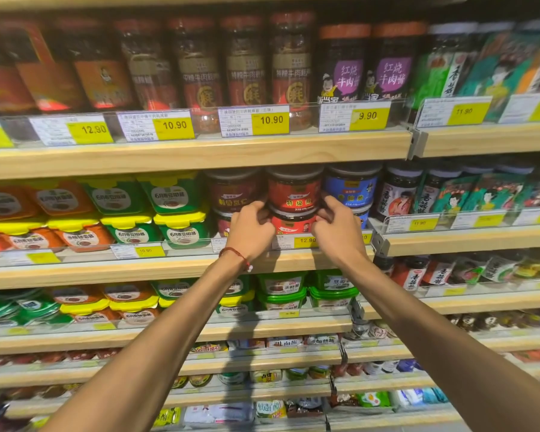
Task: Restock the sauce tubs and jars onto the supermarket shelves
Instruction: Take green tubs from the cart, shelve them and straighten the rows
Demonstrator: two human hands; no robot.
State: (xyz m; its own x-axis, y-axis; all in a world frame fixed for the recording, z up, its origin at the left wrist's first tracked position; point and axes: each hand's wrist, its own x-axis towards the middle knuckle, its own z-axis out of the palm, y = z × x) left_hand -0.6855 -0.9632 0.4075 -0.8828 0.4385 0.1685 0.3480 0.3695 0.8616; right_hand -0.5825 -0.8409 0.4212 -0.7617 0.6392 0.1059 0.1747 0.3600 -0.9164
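Evidently a placing step is in hand: a stack of two red-labelled tubs is being settled at the front edge of the second shelf [138, 269], toward its right end. The upper red tub [293, 190] sits on the lower red tub [292, 225]. The stack is flanked by a dark red tub [233, 190] just beside it on the left and a blue tub [351, 185] just beside it on the right. The left hand [251, 232] is set against the left side of the stack and the right hand [337, 229] against its right side, about where the two tubs meet. The fingers [260, 210] of the left hand are curled inward, and the fingers [326, 213] of the right hand likewise. They are judged to be clamped on the lower red tub near its lid, though the fingertips are hidden behind the stack. A yellow price ticket [306, 241] marked 12.90 is fixed on the front rail directly below.

The stack is judged to be nearly home, since its column already lines up with the neighbouring ones. The next move calls for the pair to be squared so that the labels face the front edge and the upper tub is centred on the lower. Then the grip is to be eased and both hands drawn straight back, so that the close-set neighbours are not caught. No further stock is seen from which the next tub could be taken.
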